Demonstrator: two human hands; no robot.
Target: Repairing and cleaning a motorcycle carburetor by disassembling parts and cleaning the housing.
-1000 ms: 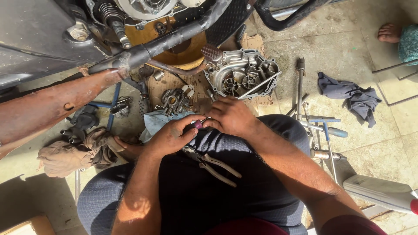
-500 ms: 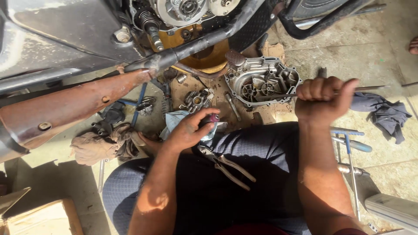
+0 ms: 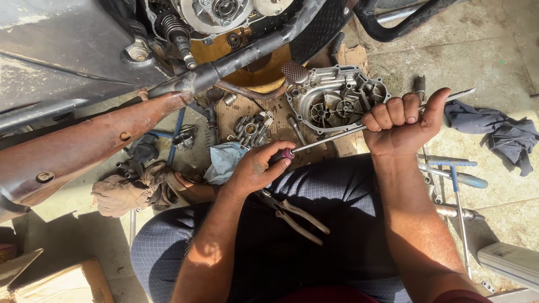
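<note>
Screwdriver (image 3: 337, 136), long with a thin steel shaft, is lying slantwise above the lap: left hand (image 3: 255, 168) is closing around its purple handle while right hand (image 3: 400, 126) is fisting the shaft near a ribbed metal engine cover (image 3: 331, 98).

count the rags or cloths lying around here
3: a dark blue-grey rag on the floor at right, a light blue cloth beside the left hand, a brown rag at left. Others may be hidden.
</note>
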